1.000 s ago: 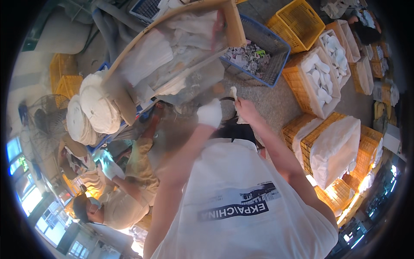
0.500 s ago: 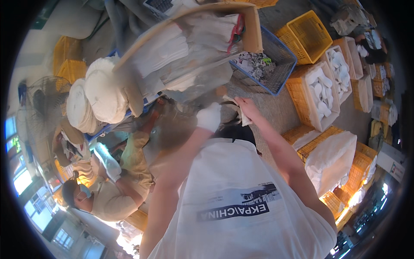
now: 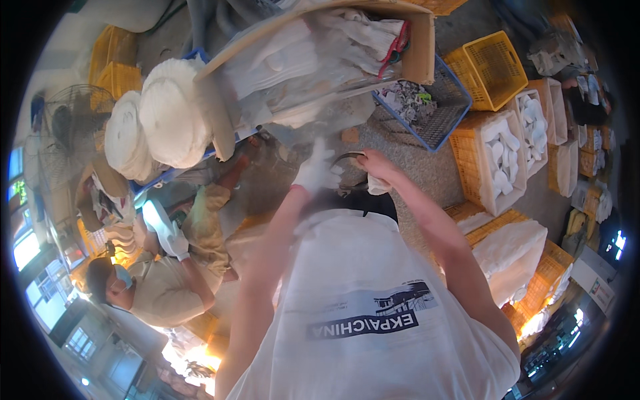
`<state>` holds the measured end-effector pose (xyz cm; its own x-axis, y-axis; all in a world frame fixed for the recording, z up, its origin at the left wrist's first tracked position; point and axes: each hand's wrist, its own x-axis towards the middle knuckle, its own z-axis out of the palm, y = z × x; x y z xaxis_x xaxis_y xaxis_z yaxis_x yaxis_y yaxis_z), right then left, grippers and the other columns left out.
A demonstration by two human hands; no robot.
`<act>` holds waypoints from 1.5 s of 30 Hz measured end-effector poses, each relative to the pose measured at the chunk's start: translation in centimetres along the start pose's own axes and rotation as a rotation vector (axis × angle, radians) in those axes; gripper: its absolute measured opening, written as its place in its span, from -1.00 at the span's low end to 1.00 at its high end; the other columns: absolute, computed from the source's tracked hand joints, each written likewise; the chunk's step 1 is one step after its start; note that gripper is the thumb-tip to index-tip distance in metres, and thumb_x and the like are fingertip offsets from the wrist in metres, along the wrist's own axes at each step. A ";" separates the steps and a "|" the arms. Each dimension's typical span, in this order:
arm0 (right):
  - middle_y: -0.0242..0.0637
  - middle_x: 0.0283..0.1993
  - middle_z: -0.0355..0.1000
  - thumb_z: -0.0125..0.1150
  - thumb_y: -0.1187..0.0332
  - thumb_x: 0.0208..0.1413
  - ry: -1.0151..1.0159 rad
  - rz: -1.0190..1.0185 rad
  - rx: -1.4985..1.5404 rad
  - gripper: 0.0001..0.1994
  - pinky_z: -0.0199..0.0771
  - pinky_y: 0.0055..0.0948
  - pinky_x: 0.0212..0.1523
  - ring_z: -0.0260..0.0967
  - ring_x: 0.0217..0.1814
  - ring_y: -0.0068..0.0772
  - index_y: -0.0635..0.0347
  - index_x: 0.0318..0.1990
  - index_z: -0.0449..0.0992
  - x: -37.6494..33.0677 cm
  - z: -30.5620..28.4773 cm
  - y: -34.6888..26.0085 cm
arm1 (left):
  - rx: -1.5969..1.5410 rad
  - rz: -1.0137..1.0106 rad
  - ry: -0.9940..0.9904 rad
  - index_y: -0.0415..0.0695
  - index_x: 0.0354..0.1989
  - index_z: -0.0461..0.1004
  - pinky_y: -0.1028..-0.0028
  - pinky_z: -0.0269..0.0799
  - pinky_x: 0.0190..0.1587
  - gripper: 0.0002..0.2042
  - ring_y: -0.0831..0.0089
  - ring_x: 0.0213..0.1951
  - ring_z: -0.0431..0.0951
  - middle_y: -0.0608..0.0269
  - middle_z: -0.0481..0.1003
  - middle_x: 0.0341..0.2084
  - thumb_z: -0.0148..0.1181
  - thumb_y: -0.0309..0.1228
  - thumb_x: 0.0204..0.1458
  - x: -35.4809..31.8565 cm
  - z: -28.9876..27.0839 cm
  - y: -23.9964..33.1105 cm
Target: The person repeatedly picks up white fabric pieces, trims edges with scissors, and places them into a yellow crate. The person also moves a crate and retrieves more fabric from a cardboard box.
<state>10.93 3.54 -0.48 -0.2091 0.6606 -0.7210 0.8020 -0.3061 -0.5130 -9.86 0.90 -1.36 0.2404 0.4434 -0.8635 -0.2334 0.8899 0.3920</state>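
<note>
My left hand (image 3: 319, 171), in a white knit glove, is raised with its fingers spread and nothing in them. To its right my bare right hand (image 3: 377, 165) is closed on a crumpled white cloth (image 3: 379, 185), which hangs below the fingers; whether it is a second glove I cannot tell. A dark curved strip (image 3: 345, 157) arches between the two hands, its right end meeting my right fingers. Beyond the hands stands a cardboard box (image 3: 419, 50) holding stacks of white gloves (image 3: 270, 63), some with red cuffs (image 3: 395, 50).
Round white fabric stacks (image 3: 175, 113) stand left of the box. A blue crate (image 3: 460, 100) holds scraps. At right are a yellow crate (image 3: 485, 70) and crates of white shoe-sole-shaped pieces (image 3: 503, 157). A masked co-worker (image 3: 170, 287) at left handles a white piece with gloved hands.
My left hand's fingers have gone from bunched together to spread. The white cloth now hangs bunched under my right hand. The surroundings have shifted slightly rightward in the view.
</note>
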 end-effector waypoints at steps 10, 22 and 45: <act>-0.16 0.00 0.49 0.02 0.16 0.24 -0.196 -0.034 0.848 -0.52 0.48 -0.41 -0.06 0.48 -0.06 -0.37 0.34 0.19 0.33 -0.1 1.5 0.7 | 1.483 0.625 0.465 0.03 -0.29 0.54 0.10 0.44 -0.28 -0.82 0.03 -0.31 0.55 0.14 0.48 -0.33 0.16 -0.24 -0.05 2.4 -1.1 -2.7; -0.14 0.10 0.43 0.03 0.18 0.25 -0.196 0.094 1.163 -0.49 0.44 -0.32 0.06 0.42 0.10 -0.32 0.32 0.25 0.25 0.5 1.7 0.2 | 1.453 0.676 0.502 -0.05 -0.30 0.49 0.09 0.44 -0.33 -0.80 -0.03 -0.39 0.57 0.05 0.55 -0.45 -0.01 -0.22 0.14 -0.4 -0.8 -0.8; 0.03 -0.03 0.46 -0.18 -0.08 0.27 -0.191 0.055 0.031 -0.45 0.56 -0.25 -0.21 0.49 -0.08 -0.14 0.20 0.13 0.37 -1.6 0.3 -3.1 | 1.550 0.608 0.425 -0.08 -0.37 0.50 0.09 0.46 -0.33 -0.79 0.03 -0.38 0.59 0.04 0.56 -0.49 0.03 -0.21 0.07 0.8 -0.7 -3.1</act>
<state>8.59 3.27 2.12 -0.2700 0.5008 -0.8223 0.7982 -0.3612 -0.4821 -9.58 -1.56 -3.52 0.1621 0.9008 -0.4029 0.9306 -0.0038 0.3660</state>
